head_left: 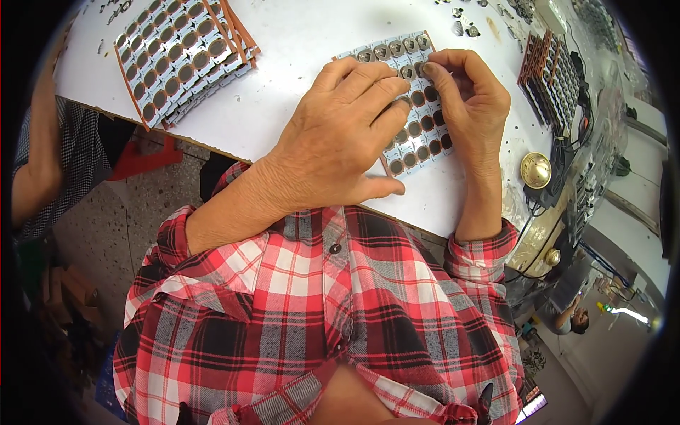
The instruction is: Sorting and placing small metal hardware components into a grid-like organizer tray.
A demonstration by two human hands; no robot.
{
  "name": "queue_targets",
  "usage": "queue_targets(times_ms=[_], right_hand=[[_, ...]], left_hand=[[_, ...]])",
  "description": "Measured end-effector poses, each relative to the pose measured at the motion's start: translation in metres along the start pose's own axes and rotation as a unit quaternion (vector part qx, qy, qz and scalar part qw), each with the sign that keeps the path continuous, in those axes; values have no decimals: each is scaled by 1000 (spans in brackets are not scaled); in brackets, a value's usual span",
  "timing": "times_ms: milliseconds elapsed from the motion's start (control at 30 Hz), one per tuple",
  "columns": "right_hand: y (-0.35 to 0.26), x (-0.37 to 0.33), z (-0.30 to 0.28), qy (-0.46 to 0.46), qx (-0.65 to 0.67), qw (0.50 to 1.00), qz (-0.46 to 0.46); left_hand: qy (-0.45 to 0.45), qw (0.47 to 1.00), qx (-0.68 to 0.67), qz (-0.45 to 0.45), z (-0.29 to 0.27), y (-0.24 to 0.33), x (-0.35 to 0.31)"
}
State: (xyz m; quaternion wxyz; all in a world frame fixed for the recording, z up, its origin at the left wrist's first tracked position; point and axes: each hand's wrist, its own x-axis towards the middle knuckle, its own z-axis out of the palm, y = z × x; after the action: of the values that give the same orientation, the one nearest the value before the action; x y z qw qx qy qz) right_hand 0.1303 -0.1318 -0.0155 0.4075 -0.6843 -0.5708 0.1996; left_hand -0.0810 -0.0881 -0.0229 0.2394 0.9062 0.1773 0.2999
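Head view, only one. Edges first: near edge of the white desk [248, 106] slants from beyond the left fingers down to the person's plaid shirt [297, 283]; left forearm crosses it. Panel [423, 113] with rows of round discs lies on the desk, under and between both hands, tilted relative to the desk edge. Its far edge sits beyond the fingertips; its near corner points back between the left thumb and the right wrist.

Room: strip of white surface between left fingers and the panel stack [170, 57] well off to their left. Smaller strip right of the right fingers, up to a second stack [552, 78]. A brass-coloured dome [536, 171] sits right of the right wrist, near it. Loose metal bits [464, 27] lie past the right fingers, on the far side.

Left hand [340, 124]: fingers [382, 86] bent and a bit parted, tips over the panel; thumb swung wide, pointing toward the near corner. Open hand, no grip visible.

Right hand [478, 99]: thumb and index bent toward each other at the panel's right edge, tips almost together, beside a silvery disc [409, 72]. Can't tell whether they pinch something; the tips hide the contact. Silvery discs fill the far row, darker discs [423, 152] the rows nearer than the fingertips.
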Motion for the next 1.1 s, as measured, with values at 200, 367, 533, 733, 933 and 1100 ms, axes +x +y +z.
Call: queue_targets(times_ms=[200,367,533,733,933,1100], right_hand=[[2,2,-5,-33,27,999,11],[5,7,-8,-50,10,998,-22],[8,13,-15,-96,58,994,12],[10,7,-11,-67,95,993,27],[7,10,-2,-34,8,999,1],[15,24,-4,71,-12,997,2]], left_hand=[[-9,1000,3,-7,1,1,-1],[-11,1000,9,-10,1,2,-1],[-15,1000,11,-10,2,2,-2],[-10,1000,-6,-10,0,3,1],[-2,1000,-4,-26,1,2,0],[-9,1000,-4,-19,1,3,0]])
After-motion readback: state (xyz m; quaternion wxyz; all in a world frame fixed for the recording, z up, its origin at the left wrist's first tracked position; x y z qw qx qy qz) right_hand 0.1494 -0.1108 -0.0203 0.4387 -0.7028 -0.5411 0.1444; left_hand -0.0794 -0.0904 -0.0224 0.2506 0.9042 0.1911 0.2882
